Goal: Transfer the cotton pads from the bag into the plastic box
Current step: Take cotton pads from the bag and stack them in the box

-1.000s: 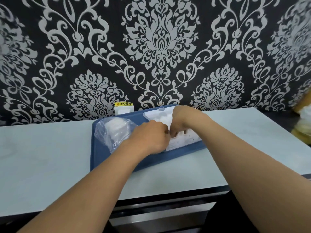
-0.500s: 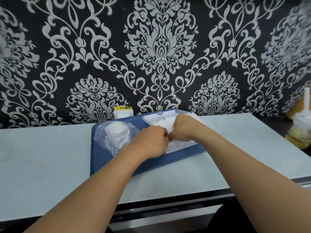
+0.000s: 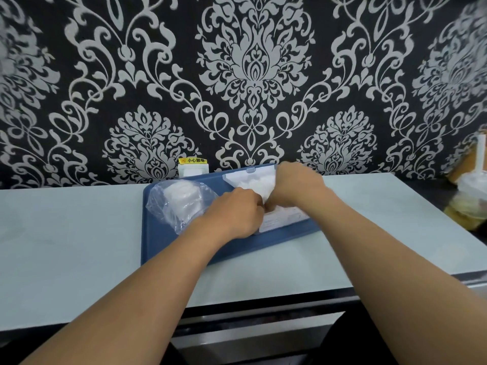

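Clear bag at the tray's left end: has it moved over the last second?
No. The clear bag lies in the same spot at the left end of the blue tray, just below the wall socket.

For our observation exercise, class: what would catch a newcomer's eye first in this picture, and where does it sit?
First the bold black-and-silver damask wallpaper filling the whole upper half. Next the blue tray on the pale counter, where the left hand and right hand meet over a white packet. A crumpled clear bag of cotton pads lies on the tray's left side.
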A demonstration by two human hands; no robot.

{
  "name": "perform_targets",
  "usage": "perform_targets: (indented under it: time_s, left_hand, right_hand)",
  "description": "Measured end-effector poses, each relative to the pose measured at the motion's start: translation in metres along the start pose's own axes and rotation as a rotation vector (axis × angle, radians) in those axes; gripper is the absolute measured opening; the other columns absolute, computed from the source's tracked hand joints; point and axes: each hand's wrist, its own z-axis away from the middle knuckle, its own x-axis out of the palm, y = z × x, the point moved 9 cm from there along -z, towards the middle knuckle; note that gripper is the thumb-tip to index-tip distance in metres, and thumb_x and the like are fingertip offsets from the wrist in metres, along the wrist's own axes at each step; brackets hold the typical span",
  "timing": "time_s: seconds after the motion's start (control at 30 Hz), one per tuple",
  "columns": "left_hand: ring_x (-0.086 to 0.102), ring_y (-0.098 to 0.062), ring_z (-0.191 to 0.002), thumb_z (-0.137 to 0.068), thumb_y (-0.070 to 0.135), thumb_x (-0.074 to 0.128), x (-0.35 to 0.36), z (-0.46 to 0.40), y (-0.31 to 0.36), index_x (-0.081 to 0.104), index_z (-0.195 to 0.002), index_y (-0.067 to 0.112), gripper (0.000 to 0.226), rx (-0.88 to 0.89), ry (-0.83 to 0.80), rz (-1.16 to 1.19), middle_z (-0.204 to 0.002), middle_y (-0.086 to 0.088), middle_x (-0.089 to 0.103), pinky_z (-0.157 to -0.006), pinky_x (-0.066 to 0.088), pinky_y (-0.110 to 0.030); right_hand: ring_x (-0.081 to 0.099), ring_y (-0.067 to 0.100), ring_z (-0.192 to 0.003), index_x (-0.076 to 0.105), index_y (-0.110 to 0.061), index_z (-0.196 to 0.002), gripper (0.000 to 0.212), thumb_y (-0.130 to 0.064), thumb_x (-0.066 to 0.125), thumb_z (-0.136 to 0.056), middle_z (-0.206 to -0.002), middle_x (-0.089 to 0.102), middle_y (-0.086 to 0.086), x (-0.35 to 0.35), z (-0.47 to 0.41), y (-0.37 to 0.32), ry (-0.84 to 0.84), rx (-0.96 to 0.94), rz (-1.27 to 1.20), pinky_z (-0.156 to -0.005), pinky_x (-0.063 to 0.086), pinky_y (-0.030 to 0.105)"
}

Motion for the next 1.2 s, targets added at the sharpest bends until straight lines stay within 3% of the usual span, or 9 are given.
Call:
perform_targets:
  time_s: [0.2, 0.4, 0.57, 0.7, 0.83, 1.0, 1.07, 1.13, 1.2]
  left_hand:
    - [0.064, -0.028, -0.090, -0.091, 0.027, 0.048, -0.001, -0.005, -0.008, 0.069, -0.089, 0.022, 0.022, -0.019, 0.033, 0.114, -0.095, 0.000, 0.068, -0.084, 0.056, -0.044]
    - [0.062, -0.030, -0.085, -0.091, 0.032, 0.057, -0.008, -0.006, -0.008, 0.058, -0.075, 0.021, 0.020, -0.046, 0.092, 0.163, -0.089, -0.007, 0.066, -0.074, 0.056, -0.040]
    - [0.063, -0.033, -0.091, -0.086, 0.015, 0.054, -0.010, -0.005, -0.010, 0.067, -0.097, 0.013, 0.017, -0.049, 0.107, 0.105, -0.103, -0.011, 0.067, -0.076, 0.056, -0.042]
    - [0.063, -0.035, -0.095, -0.088, 0.014, 0.051, -0.011, -0.002, -0.006, 0.069, -0.103, 0.011, 0.024, -0.052, 0.102, 0.055, -0.109, -0.012, 0.066, -0.078, 0.055, -0.042]
    - [0.063, -0.036, -0.096, -0.092, 0.018, 0.051, -0.015, 0.005, -0.002, 0.066, -0.098, 0.011, 0.017, -0.019, 0.073, 0.059, -0.107, -0.013, 0.066, -0.078, 0.054, -0.043]
    - [0.067, -0.007, -0.078, -0.089, 0.022, 0.064, -0.100, 0.044, 0.001, 0.075, -0.092, 0.019, 0.012, 0.169, 0.544, 0.418, -0.084, 0.007, 0.073, -0.070, 0.055, -0.026]
    - [0.064, -0.002, -0.062, -0.090, 0.017, 0.066, -0.143, 0.070, -0.025, 0.075, -0.085, 0.015, 0.011, 0.195, 0.807, 0.614, -0.074, 0.008, 0.072, -0.057, 0.053, -0.021]
    - [0.063, -0.003, -0.064, -0.091, 0.018, 0.065, -0.159, 0.079, -0.075, 0.075, -0.086, 0.015, 0.012, 0.043, 0.957, 0.648, -0.076, 0.006, 0.072, -0.061, 0.054, -0.021]
    - [0.064, -0.006, -0.086, -0.094, 0.024, 0.062, -0.142, 0.067, -0.128, 0.074, -0.100, 0.018, 0.014, -0.216, 0.840, 0.549, -0.093, 0.006, 0.072, -0.082, 0.053, -0.024]
  right_hand:
    - [0.046, 0.004, -0.043, 0.078, -0.012, -0.072, 0.020, -0.008, 0.063, -0.084, -0.076, 0.072, 0.012, -0.054, 0.020, 0.008, 0.123, -0.220, -0.776, -0.044, 0.045, 0.017]
    - [0.046, 0.020, -0.041, 0.059, -0.010, -0.059, 0.031, -0.005, 0.042, -0.084, -0.060, 0.057, 0.014, 0.016, 0.014, -0.033, -0.299, -0.266, -0.319, -0.044, 0.036, 0.022]
    - [0.060, 0.015, -0.052, 0.058, -0.022, -0.096, 0.019, -0.027, 0.040, -0.100, -0.098, 0.054, -0.002, 0.036, 0.013, -0.029, -0.456, -0.170, 0.042, -0.060, 0.049, 0.028]
    - [0.066, 0.014, -0.043, 0.052, -0.024, -0.136, 0.044, -0.021, 0.033, -0.096, -0.124, 0.050, 0.005, 0.045, 0.016, -0.021, -0.528, -0.149, 0.105, -0.057, 0.054, 0.029]
    - [0.070, 0.018, -0.058, 0.056, -0.022, -0.121, 0.035, -0.018, 0.040, -0.090, -0.108, 0.055, 0.007, 0.050, 0.024, -0.023, -0.613, -0.144, 0.065, -0.052, 0.053, 0.025]
    - [0.062, 0.022, -0.067, 0.066, -0.022, -0.070, 0.021, -0.011, 0.058, -0.086, -0.074, 0.068, 0.005, -0.018, 0.037, -0.060, -0.101, -0.478, -0.284, -0.060, 0.049, 0.030]
    - [0.059, 0.015, -0.057, 0.079, -0.022, -0.078, 0.020, -0.008, 0.067, -0.082, -0.067, 0.073, 0.000, -0.027, 0.054, -0.078, -0.136, -0.570, -0.562, -0.056, 0.049, 0.027]
    - [0.060, 0.011, -0.057, 0.082, -0.016, -0.092, 0.020, -0.005, 0.068, -0.083, -0.078, 0.078, 0.002, -0.003, 0.065, -0.102, -0.262, -0.635, -0.516, -0.057, 0.049, 0.023]
    - [0.066, 0.008, -0.076, 0.079, -0.012, -0.104, 0.028, -0.002, 0.060, -0.086, -0.096, 0.078, 0.005, 0.023, 0.066, -0.125, -0.242, -0.721, -0.339, -0.073, 0.053, 0.021]
